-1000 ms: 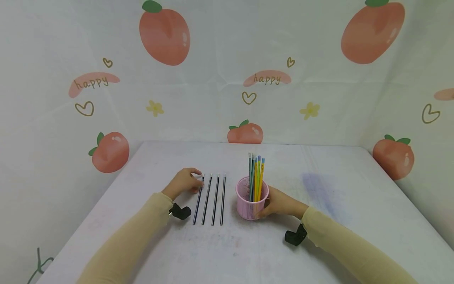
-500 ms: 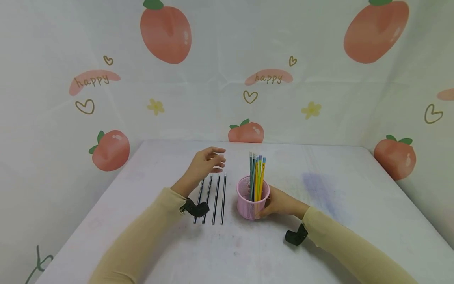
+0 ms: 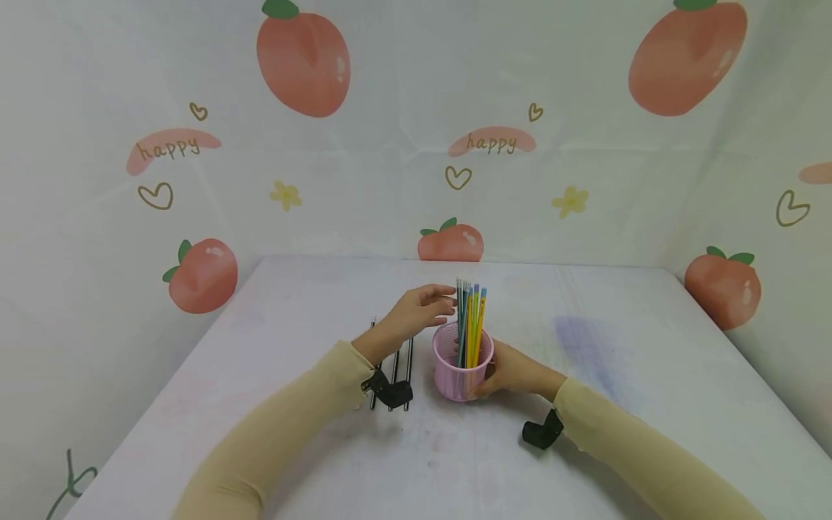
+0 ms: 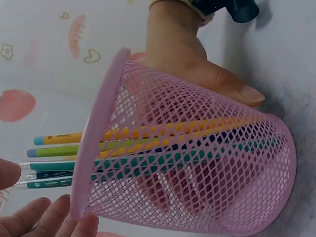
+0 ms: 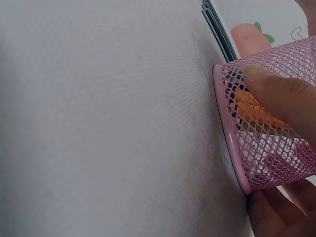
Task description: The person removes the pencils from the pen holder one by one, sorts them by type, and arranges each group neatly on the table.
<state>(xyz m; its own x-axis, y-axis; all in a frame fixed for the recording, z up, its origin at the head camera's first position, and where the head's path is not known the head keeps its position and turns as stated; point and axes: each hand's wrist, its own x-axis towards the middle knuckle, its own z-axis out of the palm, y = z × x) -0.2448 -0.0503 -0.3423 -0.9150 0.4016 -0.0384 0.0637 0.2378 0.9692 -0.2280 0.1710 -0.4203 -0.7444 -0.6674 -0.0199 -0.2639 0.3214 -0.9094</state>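
Observation:
A pink mesh pencil cup (image 3: 448,383) stands upright on the table, holding several teal, yellow and green pencils (image 3: 479,328) with their eraser ends up. My right hand (image 3: 520,372) grips the cup from its right side, thumb in front and fingers behind the mesh. My left hand (image 3: 419,314) hovers at the cup's back left, its fingers spread beside the pencil tops. In the left wrist view its fingers (image 4: 37,217) are right at the cup's rim (image 4: 88,143) and hold nothing. Several dark striped pencils (image 3: 409,375) lie on the table, partly hidden under my left forearm.
The white table (image 3: 455,462) reaches back to a wall cloth (image 3: 377,188) printed with peaches, hearts and flowers. A black camera mount is on each wrist, the left one (image 3: 393,393) above the dark pencils. A bluish stain (image 3: 588,354) marks the table at the right.
My left hand has left the leftmost dark pencil, lifted and swung right over the row to the tops of the pencils in the cup. The right hand and cup have stayed put.

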